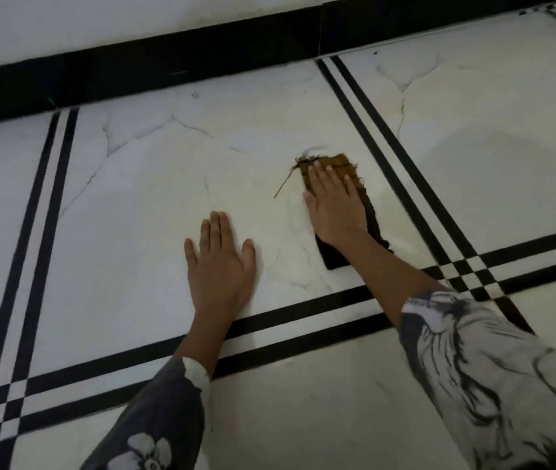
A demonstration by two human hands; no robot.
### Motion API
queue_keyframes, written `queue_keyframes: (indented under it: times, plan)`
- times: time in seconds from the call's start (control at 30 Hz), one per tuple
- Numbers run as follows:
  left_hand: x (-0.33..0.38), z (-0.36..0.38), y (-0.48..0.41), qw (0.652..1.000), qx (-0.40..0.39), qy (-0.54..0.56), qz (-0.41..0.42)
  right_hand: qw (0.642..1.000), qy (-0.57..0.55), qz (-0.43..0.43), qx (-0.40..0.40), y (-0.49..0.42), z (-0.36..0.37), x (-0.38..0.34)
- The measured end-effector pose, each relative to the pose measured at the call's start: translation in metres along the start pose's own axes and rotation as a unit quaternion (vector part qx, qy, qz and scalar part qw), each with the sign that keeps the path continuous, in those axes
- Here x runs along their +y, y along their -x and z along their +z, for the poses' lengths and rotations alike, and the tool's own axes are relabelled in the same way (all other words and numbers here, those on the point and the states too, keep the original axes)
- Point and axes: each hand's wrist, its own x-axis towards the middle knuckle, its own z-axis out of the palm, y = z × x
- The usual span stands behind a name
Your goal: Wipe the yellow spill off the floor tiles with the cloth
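The right hand (334,206) presses flat, fingers straight, on the cloth (340,163), a dark brown rectangle with frayed edges that shows past the fingertips at 12 o'clock and beside the wrist at 5 o'clock. At its 8 o'clock the left hand (219,262) rests flat and spread on the glossy, white-veined tile (134,198), which is bordered by black stripes (303,307).

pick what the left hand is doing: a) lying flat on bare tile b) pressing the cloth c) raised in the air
a: the left hand lies flat, fingers straight, on the white tile, while the right hand presses the cloth.
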Motion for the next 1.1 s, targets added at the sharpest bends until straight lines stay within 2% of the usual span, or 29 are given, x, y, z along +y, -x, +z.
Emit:
queue_keyframes:
  times: [0.1,0.13,0.23,0.27,0.3,0.4,0.43,0.53,0.6,0.63,0.7,0.77,0.83,0.9,0.93,0.97,1.03,1.1]
  plan:
    - [0.001,0.002,0.0,1.0,0.006,-0.001,0.0,0.977,0.012,-0.209,-0.029,0.026,0.01,-0.029]
    - [0.0,0.001,0.0,1.0,0.007,-0.001,0.0,0.974,0.004,-0.222,-0.037,0.019,0.008,-0.025]
    - [0.0,0.0,0.002,1.0,0.001,-0.004,-0.001,0.999,-0.027,-0.028,0.002,-0.013,0.002,-0.009]
    - [-0.001,0.0,0.002,1.0,0.0,-0.003,-0.005,1.0,-0.017,0.005,-0.002,-0.015,0.005,-0.011]
    - [-0.001,0.0,0.002,1.0,-0.002,-0.002,-0.007,1.0,-0.004,-0.001,-0.008,-0.011,0.009,-0.018]
    - [0.001,0.001,0.0,1.0,-0.009,-0.002,-0.001,0.994,0.014,-0.107,-0.025,0.004,0.013,-0.032]
    - [0.001,0.0,0.0,1.0,-0.011,0.003,0.003,0.994,0.005,-0.102,-0.026,0.004,0.012,-0.034]
    - [-0.002,-0.007,0.002,1.0,-0.026,0.005,-0.016,0.997,-0.042,-0.03,-0.061,0.014,0.005,-0.051]
    - [0.013,-0.021,0.001,0.994,-0.036,0.082,-0.067,0.994,-0.082,-0.022,-0.071,0.039,-0.005,-0.052]
    - [0.031,-0.025,-0.005,0.985,-0.036,0.142,-0.086,0.993,-0.101,-0.008,-0.054,0.053,-0.011,-0.04]
    - [0.077,-0.024,-0.023,0.974,-0.05,0.215,-0.041,0.993,-0.095,0.066,0.008,0.081,-0.023,0.0]
    - [0.122,-0.011,-0.036,0.979,-0.068,0.19,0.022,0.984,-0.055,0.162,0.049,0.111,-0.03,0.054]
    - [0.15,0.006,-0.044,0.99,-0.068,0.124,0.008,0.97,-0.039,0.234,0.053,0.142,-0.031,0.102]
    - [0.167,0.023,-0.046,0.998,-0.045,0.049,0.0,0.966,-0.026,0.254,0.04,0.161,-0.026,0.128]
    - [0.183,0.027,-0.043,0.998,-0.036,0.036,0.034,0.966,-0.028,0.254,0.039,0.166,-0.022,0.136]
    - [0.201,0.031,-0.037,0.994,-0.029,0.03,0.103,0.966,-0.033,0.253,0.042,0.167,-0.019,0.14]
    - [0.239,0.033,-0.015,0.96,-0.038,0.029,0.274,0.965,-0.03,0.256,0.047,0.164,-0.017,0.142]
    - [0.254,0.03,0.016,0.923,-0.063,0.033,0.378,0.966,-0.013,0.254,0.046,0.163,-0.016,0.142]
